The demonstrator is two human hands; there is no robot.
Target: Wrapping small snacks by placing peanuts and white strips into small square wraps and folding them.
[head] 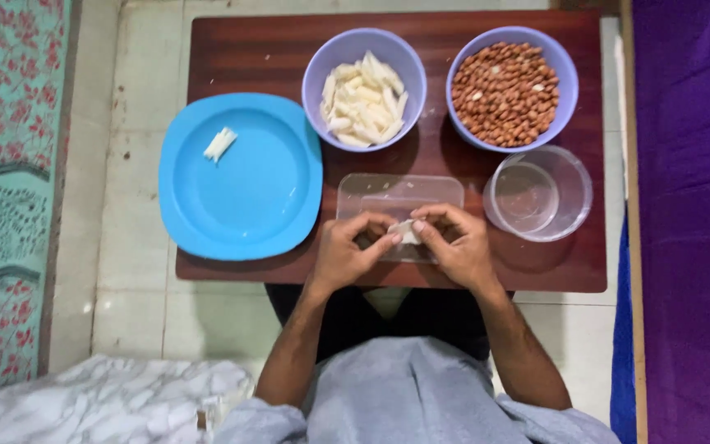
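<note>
A: Pinching a small white piece (pixel 405 233) between the fingers of left hand (pixel 347 255) and right hand (pixel 458 247), both closed on it, above the clear rectangular tray (pixel 400 193) near the table's (pixel 232 49) front edge.

B: Risk there?

A: Likely slipping from the fingertips; probably landing in the tray, possibly off the front edge onto the floor.

B: Else?

A: Possibly nudging the clear round container (pixel 538 193) just beside the right hand, toward the right edge.

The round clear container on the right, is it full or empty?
Empty: the round clear container shows only the brown table through its bottom.
</note>
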